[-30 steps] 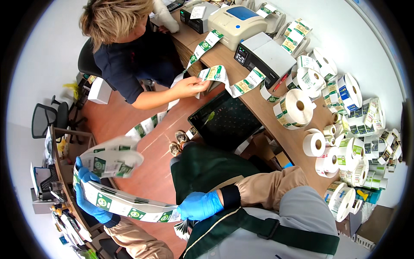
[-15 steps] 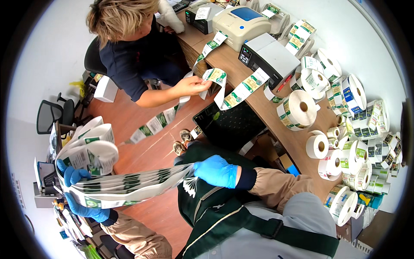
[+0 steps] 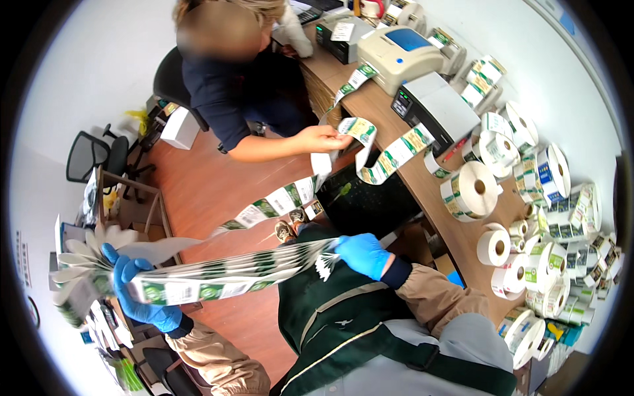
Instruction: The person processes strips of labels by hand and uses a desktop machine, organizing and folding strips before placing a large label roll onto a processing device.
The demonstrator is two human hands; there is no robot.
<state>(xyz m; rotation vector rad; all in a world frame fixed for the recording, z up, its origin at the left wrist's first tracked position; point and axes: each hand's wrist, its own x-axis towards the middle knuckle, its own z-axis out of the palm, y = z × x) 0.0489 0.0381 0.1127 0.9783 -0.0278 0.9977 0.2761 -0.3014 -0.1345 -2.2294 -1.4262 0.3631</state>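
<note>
A long bundle of folded label strips (image 3: 231,280), white with green printing, stretches level between my two blue-gloved hands. My left hand (image 3: 135,290) is closed round its left part, thumb and fingers wrapped over the layers. Beyond that hand the strip loops fan out loosely (image 3: 82,264). My right hand (image 3: 363,256) grips the bundle's right end, where short folded ends stick out below the fingers. A single label strip (image 3: 284,201) runs from near my left hand up toward another person's hand (image 3: 321,140), which holds a curling part of the labels.
On the wooden desk (image 3: 422,178) stand a beige label printer (image 3: 399,58), a grey printer (image 3: 436,109) and many label rolls (image 3: 469,191) toward the right. The other person sits at the far side. An office chair (image 3: 92,157) is at the left, above reddish flooring (image 3: 191,185).
The view has shifted, so the scene sits further right. The loops by my left hand have swung outward and fanned open; the single strip shows more fully. Both hands keep their grip.
</note>
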